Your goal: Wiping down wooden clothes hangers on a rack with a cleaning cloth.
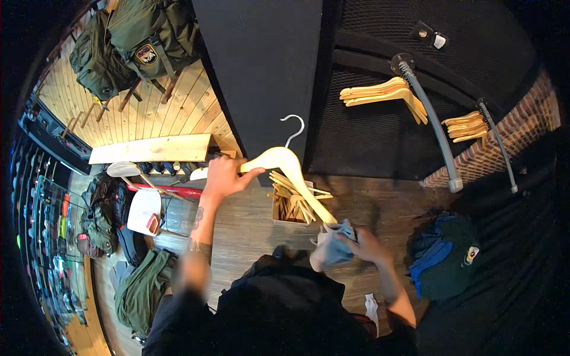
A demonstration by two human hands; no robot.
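Observation:
A pale wooden clothes hanger (pixel 282 159) with a metal hook is held up in front of me. My left hand (pixel 224 177) is closed around its left arm. At the hanger's lower right end, my right hand (pixel 369 244) is closed on a grey-blue cloth (pixel 336 242), which wraps against the wood there. The cloth hides the tip of that hanger arm, and some of my right fingers are behind its folds. Below the hanger, on the floor, stands a box (pixel 285 222) filled with several more wooden hangers (pixel 294 204).
Wooden hangers hang on a metal rail (pixel 436 127) and on a second rail (pixel 499 145) at the right. Green backpacks (pixel 151 47) hang at upper left. A white chair (pixel 144 212) stands left, near green clothing (pixel 145 291). Dark and blue garments (pixel 445 255) lie right.

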